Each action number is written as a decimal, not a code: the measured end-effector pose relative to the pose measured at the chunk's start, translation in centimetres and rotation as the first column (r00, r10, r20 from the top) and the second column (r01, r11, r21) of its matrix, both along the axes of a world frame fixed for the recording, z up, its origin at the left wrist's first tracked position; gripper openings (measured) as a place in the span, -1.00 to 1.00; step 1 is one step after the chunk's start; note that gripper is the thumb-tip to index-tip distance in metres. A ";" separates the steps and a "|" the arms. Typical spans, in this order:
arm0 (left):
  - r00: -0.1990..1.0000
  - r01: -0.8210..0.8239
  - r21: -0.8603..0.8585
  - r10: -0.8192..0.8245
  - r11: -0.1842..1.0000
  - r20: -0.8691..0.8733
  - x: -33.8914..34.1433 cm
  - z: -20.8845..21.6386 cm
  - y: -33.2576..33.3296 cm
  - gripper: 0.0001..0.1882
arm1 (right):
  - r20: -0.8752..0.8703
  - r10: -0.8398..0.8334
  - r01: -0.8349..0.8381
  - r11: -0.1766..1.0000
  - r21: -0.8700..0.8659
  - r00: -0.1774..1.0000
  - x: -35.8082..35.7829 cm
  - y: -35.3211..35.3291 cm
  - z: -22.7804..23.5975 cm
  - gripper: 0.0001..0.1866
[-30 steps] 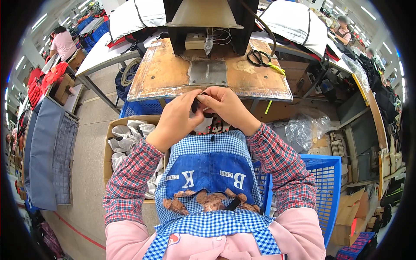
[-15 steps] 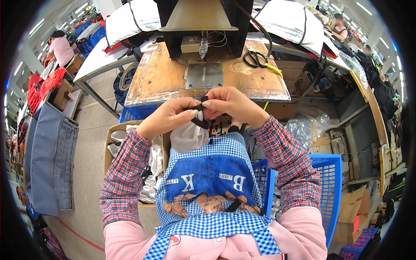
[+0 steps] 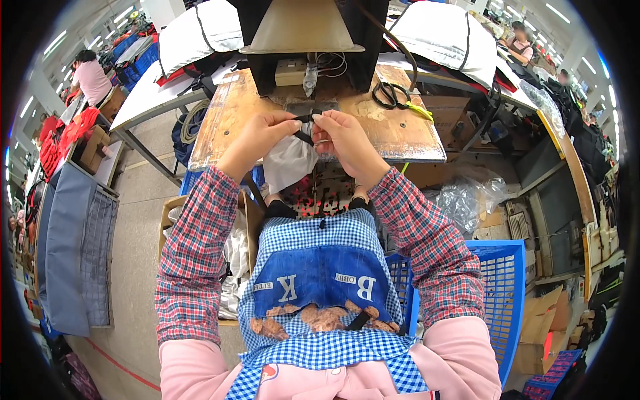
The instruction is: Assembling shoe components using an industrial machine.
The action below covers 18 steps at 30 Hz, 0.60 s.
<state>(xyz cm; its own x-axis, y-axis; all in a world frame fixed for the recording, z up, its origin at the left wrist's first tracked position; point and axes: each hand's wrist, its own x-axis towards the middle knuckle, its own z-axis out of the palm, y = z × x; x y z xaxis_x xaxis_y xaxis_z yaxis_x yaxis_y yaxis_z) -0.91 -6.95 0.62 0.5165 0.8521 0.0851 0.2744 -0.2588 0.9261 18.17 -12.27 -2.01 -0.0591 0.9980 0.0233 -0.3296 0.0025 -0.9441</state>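
A black strap (image 3: pixel 307 119) is stretched between my two hands at the front of the wooden worktable. My left hand (image 3: pixel 265 139) pinches its left end, and my right hand (image 3: pixel 348 145) pinches the right end. Below the fingers hangs a white fabric piece (image 3: pixel 289 165), loose and crumpled, which seems joined to the strap. Just beyond my fingertips is the narrow metal tip (image 3: pixel 310 81) of a dark machine. The metal plate beneath that tip is partly hidden by my hands.
Black-handled scissors (image 3: pixel 392 97) lie on the worktable (image 3: pixel 413 139) at right. A cardboard box (image 3: pixel 167 223) with white pieces stands to my left, a blue crate (image 3: pixel 508 293) to my right. Clear plastic (image 3: pixel 467 200) lies beyond. White bundles (image 3: pixel 200 41) rest on side tables.
Both hands have moved forward, away from my body, carrying the strap and white fabric over the table edge toward the machine. The strap is now held straighter.
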 end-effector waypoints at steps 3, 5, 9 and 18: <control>0.997 0.027 -0.118 -0.019 0.993 0.072 0.3 0.1 1.2 -0.68 | -0.075 -0.016 0.014 1.000 -0.025 0.997 0.3 1.2 -0.1 -0.84; 0.992 0.052 -0.200 -0.027 0.978 0.125 0.6 0.3 1.4 -0.67 | -0.103 -0.021 0.019 1.000 -0.022 0.994 0.4 1.7 0.0 -0.84; 0.980 0.004 -0.250 0.046 0.968 0.193 1.1 0.8 1.3 -0.70 | -0.121 -0.055 0.050 0.998 -0.039 0.991 0.3 2.3 0.4 -0.85; 0.961 -0.035 -0.251 0.102 0.967 0.258 1.4 1.5 0.8 -0.62 | -0.118 -0.096 0.090 0.994 -0.056 0.988 0.1 2.8 1.1 -0.86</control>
<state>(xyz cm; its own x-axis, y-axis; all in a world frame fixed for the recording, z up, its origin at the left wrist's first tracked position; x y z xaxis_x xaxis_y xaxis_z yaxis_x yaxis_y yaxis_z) 0.47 -6.17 2.08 0.4427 0.8966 -0.0010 0.0181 -0.0078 0.9998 18.28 -9.52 -0.91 0.0346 0.9991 -0.0256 -0.4409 -0.0078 -0.8975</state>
